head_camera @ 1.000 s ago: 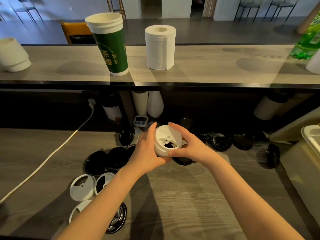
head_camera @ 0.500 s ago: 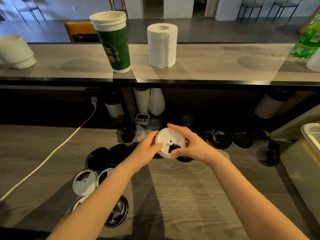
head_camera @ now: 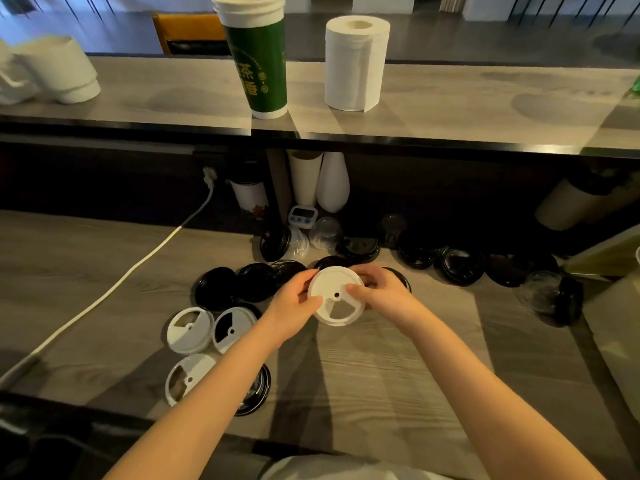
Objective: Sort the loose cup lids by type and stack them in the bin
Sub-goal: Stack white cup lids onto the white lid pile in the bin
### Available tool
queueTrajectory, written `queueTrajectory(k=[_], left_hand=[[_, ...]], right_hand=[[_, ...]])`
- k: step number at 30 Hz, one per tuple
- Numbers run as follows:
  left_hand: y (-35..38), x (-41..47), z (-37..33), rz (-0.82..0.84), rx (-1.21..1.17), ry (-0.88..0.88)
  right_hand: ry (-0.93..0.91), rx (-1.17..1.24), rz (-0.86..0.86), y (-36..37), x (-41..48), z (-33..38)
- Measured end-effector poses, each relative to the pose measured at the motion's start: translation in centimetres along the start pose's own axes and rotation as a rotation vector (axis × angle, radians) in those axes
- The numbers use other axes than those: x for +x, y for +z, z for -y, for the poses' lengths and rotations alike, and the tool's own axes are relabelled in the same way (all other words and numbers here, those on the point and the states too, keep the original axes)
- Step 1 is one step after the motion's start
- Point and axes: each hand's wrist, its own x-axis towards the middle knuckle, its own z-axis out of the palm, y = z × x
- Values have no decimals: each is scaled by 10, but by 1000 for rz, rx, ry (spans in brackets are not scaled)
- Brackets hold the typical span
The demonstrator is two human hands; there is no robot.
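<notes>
Tipping the white lid (head_camera: 336, 296) level, you lower it over the mid bench (head_camera: 381, 375). Your left hand (head_camera: 292, 308) and right hand (head_camera: 382, 299) each pinch its rim in a firm grip, so it can join the loose white lids (head_camera: 189, 330) near-left.

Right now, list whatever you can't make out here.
- Bin: head view, cut off by the right edge; its inside is out of sight.
- White lid: head view shows only its top; the left hand and right hand cover the rest.
- Black lid by the near edge: head view, half covered by the left forearm.
- Black lids at the back: head view, shelf shadow hides their types.
</notes>
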Motion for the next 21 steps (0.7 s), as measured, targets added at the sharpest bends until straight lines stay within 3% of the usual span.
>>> queueTrajectory(k=[6,10,12,16,21], left_hand=[[-13,-15,38,-37,211,-74],[-41,-27,58,-298,591,-132],[-57,-33,68,-387,746,-245],[-72,-33,83,-278,839,-527],[-72,-28,93,-298,869,-506]], right_hand=[[142,114,20,32,3,-13],[167,134,-27,50,9,-17],[165,124,-76,56,11,-20],[206,205,-118,65,11,-19],[246,288,-132,66,6,-16]])
